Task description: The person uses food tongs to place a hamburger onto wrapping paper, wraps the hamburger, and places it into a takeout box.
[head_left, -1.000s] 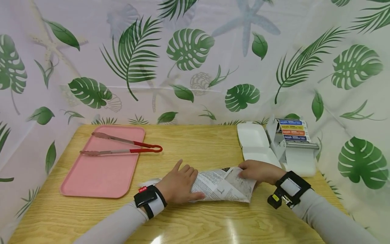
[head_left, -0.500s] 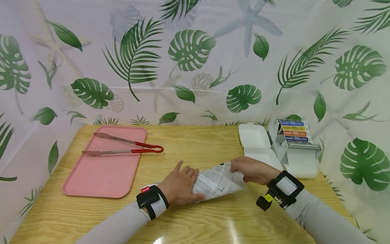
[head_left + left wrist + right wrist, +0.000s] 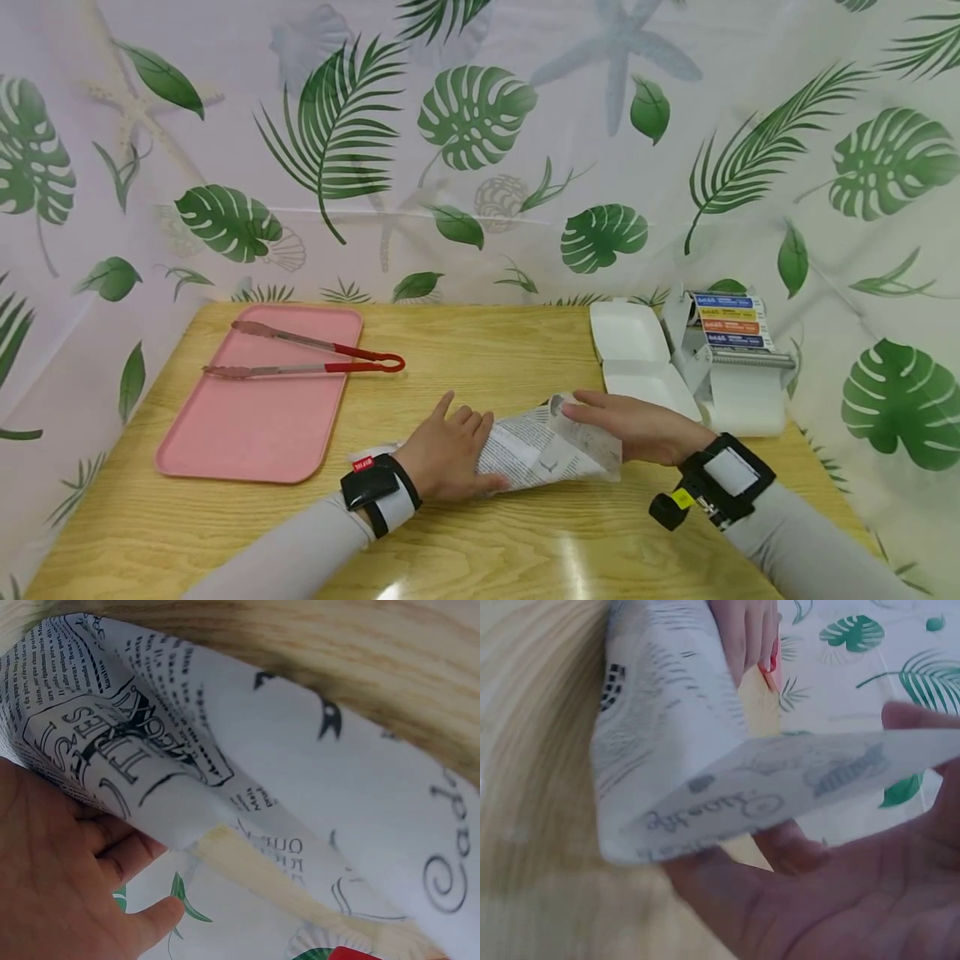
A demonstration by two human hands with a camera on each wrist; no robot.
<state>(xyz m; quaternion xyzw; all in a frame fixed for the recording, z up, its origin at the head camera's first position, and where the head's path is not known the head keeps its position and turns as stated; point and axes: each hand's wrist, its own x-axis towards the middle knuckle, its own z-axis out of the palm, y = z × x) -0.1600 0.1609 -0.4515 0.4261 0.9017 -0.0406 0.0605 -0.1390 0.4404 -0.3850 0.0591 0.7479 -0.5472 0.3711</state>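
Note:
A newspaper-print paper wrap point(image 3: 532, 446) lies on the table in front of me, folded around contents I cannot see. My left hand point(image 3: 450, 454) rests on its left part with fingers spread, thumb on the near side. Printed paper point(image 3: 300, 742) curls up in a loose fold beside those fingers in the left wrist view. At the wrap's right end, my right hand point(image 3: 637, 423) touches a raised paper flap point(image 3: 592, 437) with fairly straight fingers. In the right wrist view this flap point(image 3: 772, 780) stands up across the fingers point(image 3: 787, 847) and partly hides them.
A pink tray point(image 3: 247, 433) stands at the left, with red-handled tongs point(image 3: 330, 367) lying over its right edge. Back right are an open white clamshell container point(image 3: 630, 333) and a dispenser point(image 3: 750, 358) with colourful labels and white sheeting. A leaf-patterned curtain point(image 3: 450, 250) hangs behind.
My right hand lifted the wrap's right end flap to the left, then moved slightly right with its fingers straightened and the flap curled up. My left hand stays in place on the wrap.

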